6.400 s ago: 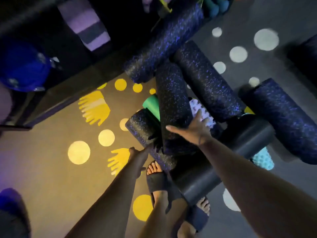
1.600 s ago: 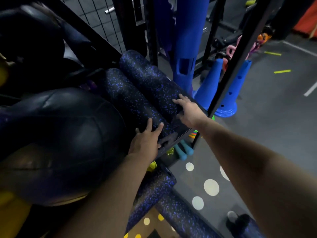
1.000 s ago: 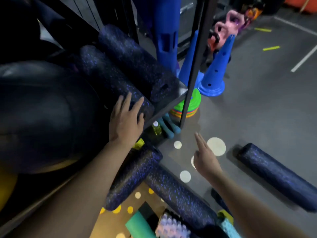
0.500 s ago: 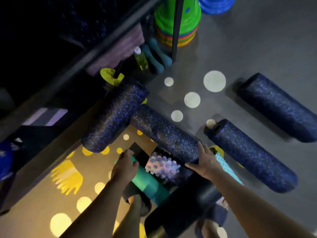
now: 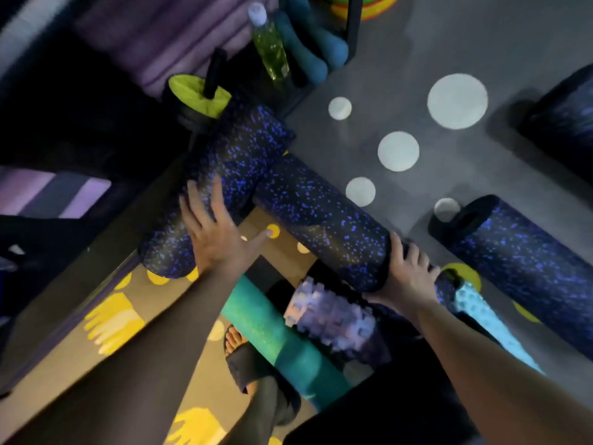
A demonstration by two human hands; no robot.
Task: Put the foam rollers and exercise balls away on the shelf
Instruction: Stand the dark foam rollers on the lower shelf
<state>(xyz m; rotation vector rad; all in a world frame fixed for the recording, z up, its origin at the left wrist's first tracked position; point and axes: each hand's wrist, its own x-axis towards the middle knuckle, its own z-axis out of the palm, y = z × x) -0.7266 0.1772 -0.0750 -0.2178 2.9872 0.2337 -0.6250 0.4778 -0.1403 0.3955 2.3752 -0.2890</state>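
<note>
Left hand moved from green roller to first speckled roller; right hand keeps its end grip.
Left: fingers straight and spread, flat on the roller, whose long axis runs up-right from the palm. Right: fingers curled over the near end of the second speckled roller, whose axis runs up-left from the grip.

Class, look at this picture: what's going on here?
A person is bent over foam rollers piled on the floor. The left hand lies flat on the first speckled roller, while the right hand grips the end of the second speckled roller. A teal roller and a knobbly purple roller lie close by, untouched.
</note>
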